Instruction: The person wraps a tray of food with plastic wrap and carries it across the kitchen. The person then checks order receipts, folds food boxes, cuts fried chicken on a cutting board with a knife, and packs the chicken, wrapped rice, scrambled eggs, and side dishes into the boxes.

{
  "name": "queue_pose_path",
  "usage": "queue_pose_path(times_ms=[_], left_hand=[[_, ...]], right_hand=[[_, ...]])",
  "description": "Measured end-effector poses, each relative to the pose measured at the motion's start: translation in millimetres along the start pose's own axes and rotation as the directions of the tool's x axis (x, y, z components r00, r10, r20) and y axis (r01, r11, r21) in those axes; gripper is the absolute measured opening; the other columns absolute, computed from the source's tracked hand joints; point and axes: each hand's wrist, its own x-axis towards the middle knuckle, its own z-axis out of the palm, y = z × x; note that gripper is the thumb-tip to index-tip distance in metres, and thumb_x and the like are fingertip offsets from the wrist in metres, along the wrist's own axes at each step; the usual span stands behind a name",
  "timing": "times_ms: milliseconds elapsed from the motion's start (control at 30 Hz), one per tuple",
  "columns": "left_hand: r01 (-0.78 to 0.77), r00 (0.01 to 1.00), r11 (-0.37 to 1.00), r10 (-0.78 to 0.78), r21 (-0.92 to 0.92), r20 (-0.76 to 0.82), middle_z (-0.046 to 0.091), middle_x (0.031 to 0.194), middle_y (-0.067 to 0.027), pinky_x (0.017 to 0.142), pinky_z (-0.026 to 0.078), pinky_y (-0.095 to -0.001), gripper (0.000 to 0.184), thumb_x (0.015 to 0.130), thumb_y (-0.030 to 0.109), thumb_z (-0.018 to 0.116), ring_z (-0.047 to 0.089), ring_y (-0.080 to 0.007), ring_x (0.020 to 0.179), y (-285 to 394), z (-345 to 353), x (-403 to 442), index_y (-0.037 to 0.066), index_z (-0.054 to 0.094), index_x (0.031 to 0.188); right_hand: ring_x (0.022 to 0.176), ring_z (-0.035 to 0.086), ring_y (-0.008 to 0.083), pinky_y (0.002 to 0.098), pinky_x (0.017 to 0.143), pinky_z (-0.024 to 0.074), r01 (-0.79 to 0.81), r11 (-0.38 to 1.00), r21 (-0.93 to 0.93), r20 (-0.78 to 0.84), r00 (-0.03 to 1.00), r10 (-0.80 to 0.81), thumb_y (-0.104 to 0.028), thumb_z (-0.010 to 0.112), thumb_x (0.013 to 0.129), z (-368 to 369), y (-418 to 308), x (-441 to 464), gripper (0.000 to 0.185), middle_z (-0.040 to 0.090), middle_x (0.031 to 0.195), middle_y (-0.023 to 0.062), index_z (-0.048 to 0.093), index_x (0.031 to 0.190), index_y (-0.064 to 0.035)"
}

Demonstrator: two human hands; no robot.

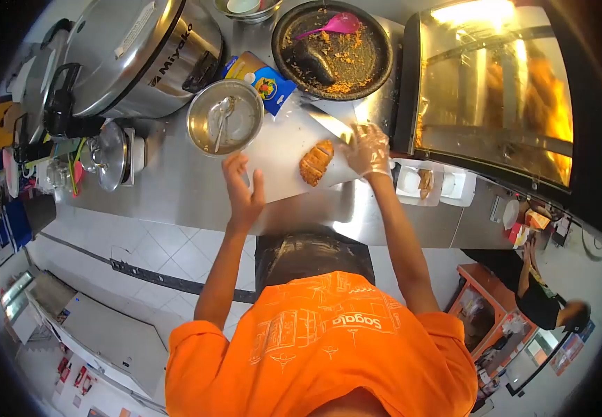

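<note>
A piece of browned fried meat (316, 163), cut across into slices, lies on a white cutting board (283, 177). My right hand (369, 149), in a clear plastic glove, is just right of the meat. It is at the lower end of a knife (329, 124), whose bright blade points up and left; the handle is hidden under the hand. To the left, my bare left hand (244, 189) is at the board's left edge with thumb and fingers apart, holding nothing. Directly above it stands a steel bowl (197, 128) with a spoon (223, 124) inside.
A dark stone mortar (280, 66) with a pestle, orange-brown paste and a pink spoon (343, 23) stands behind the board. A blue packet (273, 87), a large Miyako cooker (141, 62) and a lit glass cabinet (489, 90) surround the worktop. Another person (548, 302) is at far right.
</note>
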Motion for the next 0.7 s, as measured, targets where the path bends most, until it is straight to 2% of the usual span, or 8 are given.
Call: queue_pose_path(times_ms=[33, 100, 167, 233, 300, 500, 567, 700], left_hand=[[-0.010, 1.000, 1.000, 0.010, -0.008, 0.003, 0.044, 0.115, -0.0157, 0.083, 0.040, -0.0340, 0.033, 0.087, 0.002, 0.056, 0.045, -0.0243, 0.096, -2, -7, -15, 0.002, 0.042, 0.118], [0.084, 0.996, 0.996, -0.085, 0.032, 0.021, 0.047, 0.112, -0.0152, 0.076, 0.039, -0.0337, 0.031, 0.086, 0.001, 0.056, 0.045, -0.0219, 0.086, -5, -17, -42, 0.001, 0.047, 0.115], [0.101, 0.994, 0.994, -0.102, 0.030, 0.037, 0.048, 0.112, -0.0149, 0.074, 0.039, -0.0335, 0.029, 0.085, 0.000, 0.055, 0.045, -0.0211, 0.083, -6, -19, -60, 0.001, 0.049, 0.114], [0.104, 0.990, 0.995, -0.104, 0.004, 0.095, 0.049, 0.111, -0.0147, 0.072, 0.039, -0.0332, 0.028, 0.084, 0.000, 0.055, 0.045, -0.0202, 0.080, -3, -16, -71, 0.001, 0.051, 0.112], [0.097, 0.991, 0.993, -0.103, 0.073, 0.090, 0.049, 0.111, -0.0144, 0.070, 0.040, -0.0326, 0.026, 0.084, 0.001, 0.054, 0.046, -0.0197, 0.078, 0, -15, -79, 0.001, 0.054, 0.110], [0.099, 0.992, 0.987, -0.108, 0.123, 0.071, 0.050, 0.112, -0.0137, 0.069, 0.040, -0.0311, 0.024, 0.084, 0.000, 0.053, 0.048, -0.0182, 0.077, 17, -1, -89, 0.001, 0.057, 0.108], [0.101, 0.990, 0.988, -0.112, 0.118, 0.087, 0.050, 0.112, -0.0131, 0.069, 0.041, -0.0303, 0.024, 0.085, 0.000, 0.052, 0.049, -0.0179, 0.078, 24, 2, -92, 0.003, 0.057, 0.108], [0.095, 0.995, 0.979, -0.101, 0.181, 0.020, 0.050, 0.112, -0.0115, 0.069, 0.041, -0.0296, 0.024, 0.086, -0.002, 0.050, 0.050, -0.0177, 0.081, 47, 12, -107, 0.003, 0.057, 0.108]], right_hand=[[0.122, 0.047, 0.0399, 0.0492, 0.104, 0.0354, -0.005, 0.996, 0.089, 0.117, 0.993, -0.006, -0.040, 0.061, 0.081, -8, -13, -8, 0.055, 0.053, 0.129, 0.0227, 0.057, 0.123, -0.0043], [0.128, 0.042, 0.0400, 0.0487, 0.107, 0.0334, 0.011, 0.970, 0.242, 0.268, 0.960, -0.078, -0.051, 0.067, 0.076, -17, -52, -14, 0.071, 0.051, 0.132, 0.0236, 0.051, 0.134, -0.0129], [0.128, 0.040, 0.0428, 0.0496, 0.106, 0.0350, 0.126, 0.958, 0.259, 0.287, 0.937, -0.201, -0.041, 0.068, 0.073, 13, -70, -20, 0.065, 0.049, 0.131, 0.0249, 0.054, 0.130, -0.0158], [0.125, 0.041, 0.0441, 0.0501, 0.102, 0.0383, 0.070, 0.973, 0.219, 0.383, 0.911, -0.151, -0.032, 0.065, 0.073, 41, -81, -24, 0.054, 0.048, 0.126, 0.0269, 0.057, 0.124, -0.0148], [0.117, 0.047, 0.0420, 0.0514, 0.096, 0.0416, 0.072, 0.963, 0.259, 0.144, 0.983, -0.112, -0.029, 0.063, 0.075, 49, -87, -36, 0.043, 0.052, 0.119, 0.0238, 0.061, 0.116, -0.0151], [0.107, 0.055, 0.0371, 0.0499, 0.081, 0.0485, 0.009, 0.966, 0.258, 0.223, 0.973, -0.068, -0.026, 0.061, 0.082, 83, -83, -29, 0.025, 0.057, 0.113, 0.0159, 0.062, 0.103, -0.0136], [0.106, 0.058, 0.0300, 0.0410, 0.079, 0.0518, -0.182, 0.845, 0.503, 0.439, 0.896, -0.068, -0.018, 0.057, 0.084, 19, -77, -37, 0.012, 0.055, 0.112, 0.0140, 0.061, 0.094, -0.0123], [0.105, 0.057, 0.0290, 0.0407, 0.087, 0.0483, -0.062, 0.837, 0.544, 0.248, 0.965, -0.089, -0.016, 0.059, 0.078, -45, -17, -109, 0.016, 0.057, 0.108, 0.0132, 0.057, 0.093, -0.0111]])
